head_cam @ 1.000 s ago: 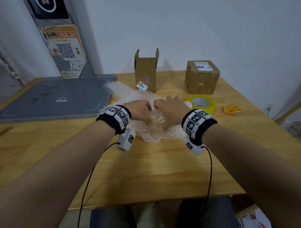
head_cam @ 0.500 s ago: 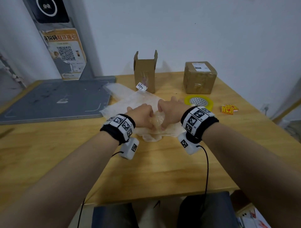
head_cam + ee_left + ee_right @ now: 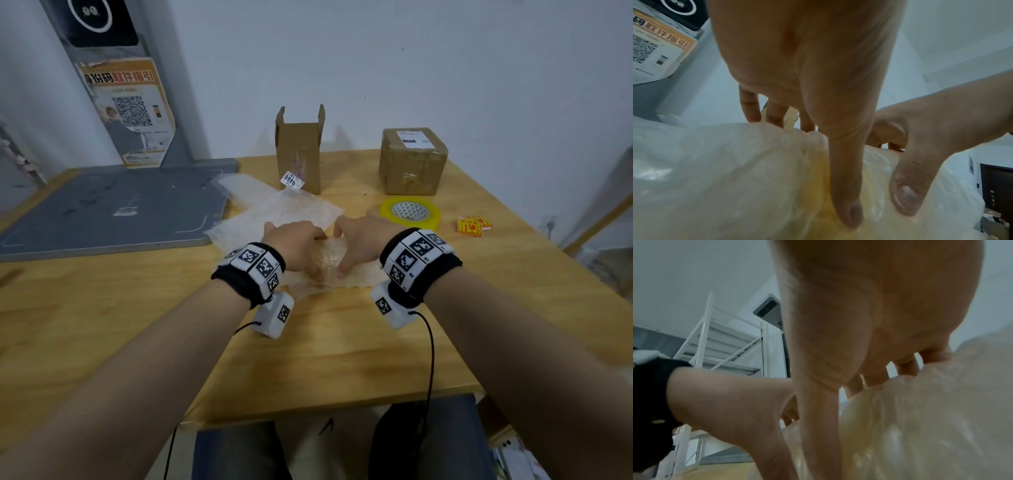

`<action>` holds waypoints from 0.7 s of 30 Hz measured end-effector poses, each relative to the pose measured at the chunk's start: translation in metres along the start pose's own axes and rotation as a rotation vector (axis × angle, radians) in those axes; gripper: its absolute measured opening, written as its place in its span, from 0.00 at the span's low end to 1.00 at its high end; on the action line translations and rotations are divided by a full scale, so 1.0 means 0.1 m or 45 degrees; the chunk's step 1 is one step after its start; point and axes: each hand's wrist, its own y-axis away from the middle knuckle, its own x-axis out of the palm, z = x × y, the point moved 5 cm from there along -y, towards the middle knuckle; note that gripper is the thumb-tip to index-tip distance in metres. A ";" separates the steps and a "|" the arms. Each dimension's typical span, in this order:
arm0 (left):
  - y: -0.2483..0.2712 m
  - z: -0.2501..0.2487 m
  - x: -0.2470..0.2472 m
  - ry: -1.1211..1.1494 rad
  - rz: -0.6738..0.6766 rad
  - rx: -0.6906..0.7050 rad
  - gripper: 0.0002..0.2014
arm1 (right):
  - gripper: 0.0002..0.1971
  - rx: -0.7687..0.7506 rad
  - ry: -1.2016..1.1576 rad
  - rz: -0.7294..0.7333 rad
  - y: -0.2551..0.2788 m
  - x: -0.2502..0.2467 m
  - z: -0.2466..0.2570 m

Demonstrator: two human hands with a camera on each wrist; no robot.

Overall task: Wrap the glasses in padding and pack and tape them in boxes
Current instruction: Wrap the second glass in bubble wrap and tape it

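While both hands (image 3: 329,245) grip padding (image 3: 281,214).

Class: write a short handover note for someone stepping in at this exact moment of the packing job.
Left hand and right hand: both grip the glass bundle, rolling it in the padding sheet on the table.
Open box stands behind, upright; taped box to its right; tape roll beside the right hand.
Done: one box sealed.
Left: finish wrapping, box it, tape.

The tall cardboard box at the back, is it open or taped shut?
Open. The tall box stands upright with two top flaps sticking up, unlike the taped box beside it. What is inside cannot be seen.
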 end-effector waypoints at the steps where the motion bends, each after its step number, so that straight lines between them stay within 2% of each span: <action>1: 0.04 0.03 0.01 0.015 -0.029 -0.018 0.42 | 0.40 0.011 0.042 -0.012 -0.01 0.02 0.01; 3: 0.13 0.13 0.03 0.075 -0.091 -0.103 0.40 | 0.38 0.024 0.105 -0.037 -0.01 0.04 0.04; 5: 0.23 0.28 0.05 0.154 -0.097 -0.264 0.35 | 0.38 0.038 0.137 -0.053 -0.01 0.06 0.07; 8: 0.32 0.49 0.12 0.297 -0.071 -0.387 0.14 | 0.40 0.042 0.163 -0.081 0.02 0.04 0.12; 12: 0.34 0.60 0.26 0.529 -0.036 -0.382 0.25 | 0.40 0.034 0.123 -0.064 0.05 0.02 0.12; 15: 0.30 0.58 0.30 0.562 -0.059 -0.349 0.16 | 0.42 0.021 0.088 -0.048 0.07 0.03 0.11; 21: 0.17 0.47 0.29 0.639 -0.063 -0.353 0.05 | 0.45 -0.038 0.041 -0.040 0.08 0.03 0.10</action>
